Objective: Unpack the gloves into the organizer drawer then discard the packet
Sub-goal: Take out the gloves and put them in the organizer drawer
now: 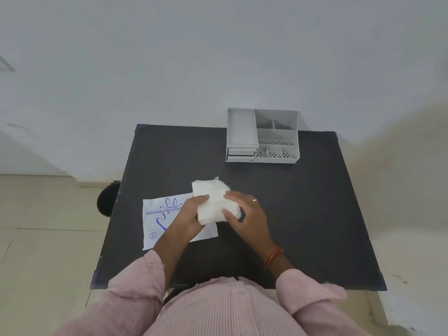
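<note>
A folded stack of white translucent gloves (211, 198) is in the middle of the black table (303, 202), gripped from both sides. My left hand (188, 214) holds its left edge and my right hand (244, 214) holds its right edge. The flat white glove packet (157, 219) with blue print lies on the table under my left hand, partly hidden by it. The grey organizer (263, 135) stands at the table's far edge, with a small drawer (240, 154) at its lower left front that looks slightly pulled out.
A dark round bin (108, 201) sits on the floor beside the table's left edge. A white wall rises behind the table. Tiled floor surrounds it on the left and right.
</note>
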